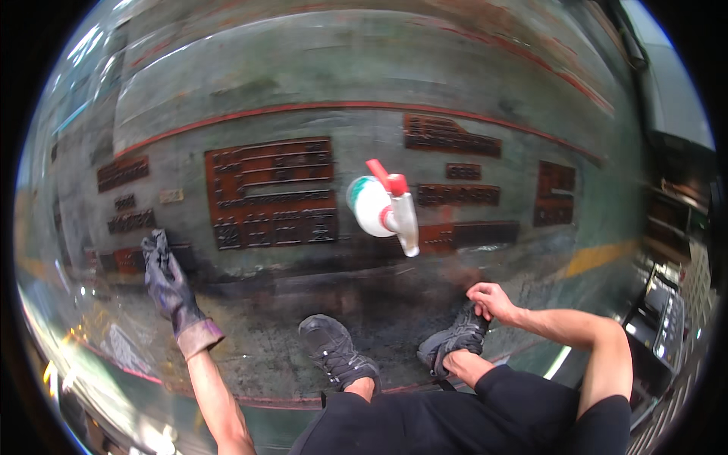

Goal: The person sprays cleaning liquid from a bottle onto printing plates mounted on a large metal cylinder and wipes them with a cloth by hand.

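On my left hand [171,292] is a dark, stained work glove with a brownish cuff. Its fingers are drawn together at the lower left raised plate [129,262]; a crumpled dark grey bit shows at the tips, and I cannot tell whether it is a cloth or the glove itself. My bare right hand [497,305] is curled closed above my right shoe, with nothing visible in it. A white spray bottle [371,208] with a red trigger and a green patch stands between the reddish-brown raised plates, right of the large one [271,193].
More raised plates lie to the right, among them a block [553,193] near the edge. My dark shoes [337,353] rest on the dark stained near strip. A red line [303,108] crosses the green-grey sheet beyond the plates. Dark equipment [656,311] stands at the far right.
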A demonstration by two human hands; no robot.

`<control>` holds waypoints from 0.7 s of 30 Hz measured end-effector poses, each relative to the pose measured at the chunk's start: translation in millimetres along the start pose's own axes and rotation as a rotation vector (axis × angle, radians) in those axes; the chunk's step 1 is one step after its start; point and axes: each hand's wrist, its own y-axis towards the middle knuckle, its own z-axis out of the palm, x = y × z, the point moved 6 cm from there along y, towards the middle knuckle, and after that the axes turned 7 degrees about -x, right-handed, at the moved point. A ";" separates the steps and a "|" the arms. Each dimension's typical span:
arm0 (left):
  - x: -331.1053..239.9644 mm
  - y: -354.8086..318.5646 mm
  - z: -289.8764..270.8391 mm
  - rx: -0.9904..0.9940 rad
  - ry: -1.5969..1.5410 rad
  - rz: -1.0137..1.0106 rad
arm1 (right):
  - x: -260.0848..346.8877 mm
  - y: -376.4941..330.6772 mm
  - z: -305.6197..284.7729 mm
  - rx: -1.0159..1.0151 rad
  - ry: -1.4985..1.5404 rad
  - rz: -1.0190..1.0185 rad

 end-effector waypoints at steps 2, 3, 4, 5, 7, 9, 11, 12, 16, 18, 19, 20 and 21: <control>6.4 -5.3 3.5 -0.031 -0.109 -0.045 | 5.1 -2.2 3.6 -0.012 0.019 -0.005; 14.3 -8.8 4.2 -0.046 -0.155 -0.072 | 6.9 -0.6 6.1 -0.007 0.029 -0.014; 1.1 -6.0 -6.8 0.026 -0.067 -0.068 | 5.9 0.6 7.6 -0.009 0.026 -0.027; 12.5 -8.6 -1.7 0.022 -0.123 -0.061 | 5.5 0.8 8.2 -0.010 0.021 -0.043; 45.0 -10.4 9.3 0.004 -0.226 -0.051 | 10.0 -1.0 10.5 0.023 -0.036 -0.089; 5.5 -2.5 10.8 0.068 -0.804 -0.328 | 3.8 -13.6 14.3 0.067 -0.161 -0.138; -45.7 -1.1 3.2 0.074 -1.294 -0.768 | 20.4 -36.7 19.9 0.186 -0.463 -0.223; -25.3 -5.0 0.1 -0.011 -1.056 -0.789 | 44.7 -48.2 26.2 0.222 -0.628 -0.351; -39.0 -7.4 24.6 -0.040 -1.370 -0.877 | 79.7 -91.2 1.8 0.143 -0.693 -0.650; -60.1 -0.6 6.2 -0.072 -1.499 -0.797 | 93.1 -115.9 -11.2 0.104 -0.636 -0.681; -74.7 2.5 -0.1 -0.014 -1.697 -0.821 | 97.8 -127.7 -17.4 0.100 -0.628 -0.686; -91.9 14.7 -23.7 0.029 -1.869 -0.840 | 105.8 -133.3 -18.2 0.121 -0.592 -0.648; -114.4 12.9 -35.6 -0.021 -1.813 -0.806 | 103.1 -144.1 -21.0 0.120 -0.568 -0.571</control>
